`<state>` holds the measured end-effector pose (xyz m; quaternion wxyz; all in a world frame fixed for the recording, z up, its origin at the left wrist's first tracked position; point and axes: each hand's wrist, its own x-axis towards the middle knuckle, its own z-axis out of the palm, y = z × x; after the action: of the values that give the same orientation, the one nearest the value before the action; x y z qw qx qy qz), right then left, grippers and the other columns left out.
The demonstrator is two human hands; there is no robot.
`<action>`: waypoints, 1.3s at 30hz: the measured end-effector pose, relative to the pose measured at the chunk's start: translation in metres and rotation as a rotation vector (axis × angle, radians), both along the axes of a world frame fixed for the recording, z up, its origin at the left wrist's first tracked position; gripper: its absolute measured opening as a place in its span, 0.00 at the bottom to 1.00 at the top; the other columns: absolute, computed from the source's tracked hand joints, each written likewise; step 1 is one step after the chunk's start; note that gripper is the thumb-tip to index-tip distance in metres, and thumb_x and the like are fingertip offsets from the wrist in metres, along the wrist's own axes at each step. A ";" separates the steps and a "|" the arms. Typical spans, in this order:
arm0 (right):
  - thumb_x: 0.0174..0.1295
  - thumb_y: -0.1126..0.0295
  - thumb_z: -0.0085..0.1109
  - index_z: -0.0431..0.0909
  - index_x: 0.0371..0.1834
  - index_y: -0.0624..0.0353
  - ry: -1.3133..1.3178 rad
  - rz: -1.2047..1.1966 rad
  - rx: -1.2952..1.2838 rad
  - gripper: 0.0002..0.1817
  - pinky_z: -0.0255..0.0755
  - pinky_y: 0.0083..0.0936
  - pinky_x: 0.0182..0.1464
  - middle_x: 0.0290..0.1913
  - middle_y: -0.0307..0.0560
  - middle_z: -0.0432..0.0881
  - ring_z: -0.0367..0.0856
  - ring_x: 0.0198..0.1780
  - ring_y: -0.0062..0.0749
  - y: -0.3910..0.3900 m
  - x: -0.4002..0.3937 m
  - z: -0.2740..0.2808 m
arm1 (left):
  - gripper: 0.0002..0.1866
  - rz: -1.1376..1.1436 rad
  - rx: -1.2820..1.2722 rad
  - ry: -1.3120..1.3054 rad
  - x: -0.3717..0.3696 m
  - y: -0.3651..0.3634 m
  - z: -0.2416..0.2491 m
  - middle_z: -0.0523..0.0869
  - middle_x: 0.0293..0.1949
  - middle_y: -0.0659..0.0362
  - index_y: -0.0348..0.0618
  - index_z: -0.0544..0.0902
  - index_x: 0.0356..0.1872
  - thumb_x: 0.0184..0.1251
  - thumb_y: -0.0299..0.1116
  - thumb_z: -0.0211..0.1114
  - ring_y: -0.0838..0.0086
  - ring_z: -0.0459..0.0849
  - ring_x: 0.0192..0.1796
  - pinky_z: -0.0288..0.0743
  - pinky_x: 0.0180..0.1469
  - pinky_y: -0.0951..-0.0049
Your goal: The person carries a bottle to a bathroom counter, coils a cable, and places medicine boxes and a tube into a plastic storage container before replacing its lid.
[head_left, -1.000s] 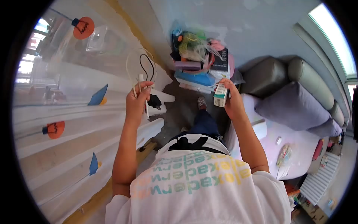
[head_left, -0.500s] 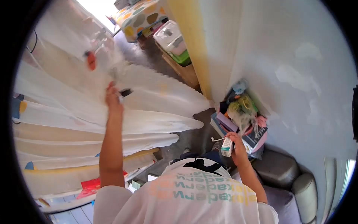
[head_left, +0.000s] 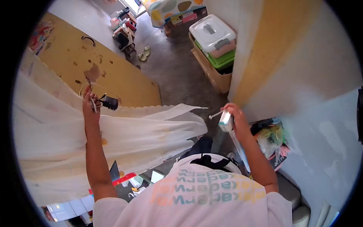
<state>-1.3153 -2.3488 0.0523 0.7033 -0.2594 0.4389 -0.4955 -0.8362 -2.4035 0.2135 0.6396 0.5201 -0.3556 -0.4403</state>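
Observation:
My left hand [head_left: 90,101] is raised at the left, closed around thin white and dark cables. A black blocky thing [head_left: 109,102], perhaps a plug adapter, hangs beside its fingers. The hand is by the sheer white curtain [head_left: 151,126], in front of the yellow door [head_left: 128,73]. My right hand [head_left: 237,115] is closed around a small white and teal box [head_left: 226,121]. From beside the box sticks out a thin white piece with a rounded end [head_left: 211,117], which looks like an earphone or a cable end.
Through the doorway, the grey floor [head_left: 159,64] leads past a pair of slippers [head_left: 144,53]. On the right, a lidded white bin [head_left: 213,34] stands on a green-rimmed container [head_left: 225,60] in a cardboard box. A pile of bagged things [head_left: 270,138] sits near the grey sofa [head_left: 289,189].
The curtain has swung left and down, uncovering the yellow door and more floor. My left hand has moved left; my right hand is higher, with the box still in it. The view has shifted toward the doorway.

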 end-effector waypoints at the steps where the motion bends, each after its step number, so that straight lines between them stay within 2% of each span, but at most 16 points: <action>1: 0.54 0.65 0.47 0.73 0.33 0.55 -0.009 -0.035 -0.019 0.08 0.67 0.19 0.38 0.34 0.40 0.75 0.72 0.35 0.22 -0.021 0.009 0.001 | 0.16 -0.009 -0.022 0.002 0.012 -0.008 0.008 0.69 0.24 0.68 0.47 0.67 0.55 0.66 0.33 0.48 0.87 0.67 0.25 0.61 0.22 0.87; 4: 0.54 0.65 0.46 0.71 0.35 0.58 -0.098 -0.139 -0.033 0.10 0.68 0.20 0.41 0.38 0.46 0.76 0.74 0.36 0.26 -0.084 0.034 -0.022 | 0.17 -0.030 -0.083 0.000 0.049 -0.029 0.023 0.69 0.26 0.68 0.46 0.66 0.55 0.66 0.32 0.49 0.87 0.68 0.28 0.62 0.24 0.88; 10: 0.55 0.68 0.48 0.73 0.34 0.58 -0.148 -0.385 -0.006 0.08 0.69 0.19 0.37 0.36 0.44 0.77 0.74 0.32 0.24 -0.195 0.064 -0.047 | 0.16 0.018 -0.087 -0.154 0.104 -0.069 0.041 0.68 0.29 0.66 0.44 0.67 0.54 0.65 0.29 0.50 0.85 0.68 0.31 0.63 0.25 0.87; 13: 0.53 0.67 0.50 0.75 0.31 0.57 0.123 -0.499 -0.020 0.07 0.68 0.19 0.34 0.30 0.39 0.76 0.73 0.31 0.22 -0.240 0.062 -0.066 | 0.16 0.061 -0.063 -0.199 0.120 -0.085 0.038 0.68 0.30 0.64 0.43 0.67 0.54 0.65 0.28 0.50 0.84 0.68 0.32 0.64 0.25 0.87; 14: 0.53 0.67 0.52 0.76 0.31 0.59 0.112 -0.543 -0.033 0.08 0.65 0.19 0.33 0.29 0.37 0.75 0.71 0.29 0.21 -0.253 0.061 -0.070 | 0.16 0.084 -0.054 -0.197 0.124 -0.092 0.038 0.68 0.31 0.63 0.43 0.67 0.54 0.65 0.28 0.49 0.84 0.68 0.32 0.64 0.25 0.87; 18: 0.53 0.66 0.53 0.76 0.34 0.61 0.484 -0.609 0.013 0.10 0.65 0.19 0.33 0.29 0.37 0.75 0.70 0.30 0.21 -0.297 0.040 -0.113 | 0.15 0.095 -0.053 -0.123 0.168 -0.120 0.021 0.68 0.31 0.63 0.42 0.68 0.54 0.65 0.26 0.49 0.84 0.68 0.31 0.65 0.25 0.88; 21: 0.54 0.67 0.55 0.76 0.33 0.62 0.631 -0.607 0.095 0.09 0.65 0.17 0.33 0.29 0.36 0.75 0.70 0.31 0.17 -0.326 0.029 -0.129 | 0.15 0.362 -0.057 -0.043 0.168 -0.150 0.012 0.67 0.29 0.63 0.42 0.68 0.53 0.65 0.26 0.48 0.84 0.67 0.29 0.65 0.25 0.88; 22: 0.54 0.66 0.55 0.76 0.33 0.62 0.668 -0.596 0.107 0.10 0.64 0.17 0.33 0.29 0.36 0.74 0.69 0.31 0.17 -0.333 0.027 -0.132 | 0.15 0.350 -0.072 -0.022 0.173 -0.160 0.008 0.67 0.28 0.63 0.42 0.68 0.53 0.65 0.26 0.48 0.84 0.67 0.28 0.65 0.25 0.88; 24: 0.54 0.61 0.58 0.76 0.33 0.63 0.655 -0.570 0.167 0.14 0.64 0.17 0.33 0.28 0.36 0.74 0.69 0.30 0.17 -0.343 0.028 -0.132 | 0.14 0.332 -0.093 0.013 0.181 -0.183 -0.006 0.67 0.27 0.64 0.43 0.69 0.52 0.65 0.27 0.49 0.84 0.66 0.27 0.66 0.24 0.88; 27: 0.51 0.56 0.60 0.76 0.34 0.64 0.644 -0.530 0.270 0.20 0.66 0.22 0.34 0.28 0.43 0.76 0.71 0.30 0.25 -0.360 0.027 -0.122 | 0.14 0.450 0.027 -0.217 0.178 -0.241 -0.044 0.67 0.24 0.65 0.44 0.70 0.51 0.65 0.28 0.50 0.84 0.66 0.25 0.66 0.24 0.87; 28: 0.50 0.55 0.61 0.76 0.31 0.65 0.753 -0.566 0.290 0.20 0.66 0.22 0.32 0.26 0.42 0.76 0.71 0.28 0.23 -0.366 0.030 -0.110 | 0.13 0.441 0.050 -0.201 0.174 -0.259 -0.051 0.67 0.23 0.66 0.45 0.71 0.50 0.65 0.28 0.50 0.84 0.65 0.24 0.65 0.24 0.86; 30: 0.49 0.54 0.61 0.76 0.30 0.64 0.810 -0.543 0.329 0.20 0.66 0.22 0.32 0.25 0.42 0.76 0.72 0.27 0.24 -0.371 0.024 -0.112 | 0.13 0.412 0.080 -0.153 0.166 -0.307 -0.076 0.66 0.22 0.67 0.45 0.72 0.49 0.64 0.28 0.51 0.85 0.64 0.22 0.64 0.24 0.86; 33: 0.46 0.54 0.63 0.77 0.28 0.64 0.904 -0.534 0.376 0.21 0.67 0.24 0.32 0.23 0.45 0.77 0.74 0.27 0.27 -0.373 0.022 -0.108 | 0.11 0.228 0.105 -0.333 0.181 -0.372 -0.125 0.66 0.20 0.68 0.46 0.74 0.47 0.64 0.29 0.52 0.85 0.63 0.20 0.61 0.22 0.86; 35: 0.45 0.54 0.63 0.77 0.28 0.64 0.983 -0.506 0.400 0.21 0.68 0.25 0.32 0.23 0.46 0.78 0.75 0.27 0.29 -0.375 0.021 -0.108 | 0.11 0.267 0.202 -0.326 0.075 -0.423 -0.115 0.67 0.20 0.69 0.45 0.75 0.46 0.63 0.30 0.53 0.86 0.63 0.20 0.60 0.22 0.86; 37: 0.45 0.54 0.64 0.77 0.28 0.64 1.009 -0.505 0.422 0.21 0.68 0.26 0.32 0.23 0.47 0.78 0.75 0.27 0.30 -0.376 0.023 -0.106 | 0.10 -0.008 0.258 -0.273 0.032 -0.467 -0.136 0.69 0.21 0.69 0.44 0.76 0.44 0.62 0.31 0.55 0.86 0.64 0.20 0.60 0.21 0.86; 39: 0.45 0.54 0.64 0.76 0.27 0.65 1.040 -0.511 0.452 0.21 0.68 0.27 0.32 0.24 0.47 0.78 0.75 0.27 0.31 -0.377 0.024 -0.105 | 0.10 -0.104 0.364 -0.347 -0.023 -0.515 -0.162 0.70 0.22 0.69 0.43 0.77 0.43 0.61 0.32 0.56 0.87 0.66 0.20 0.61 0.21 0.85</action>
<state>-1.2914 -2.7258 -0.0528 0.2940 -0.1981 0.8664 -0.3518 -0.8591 -2.9187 0.0511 0.4414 0.6754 -0.4013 -0.4335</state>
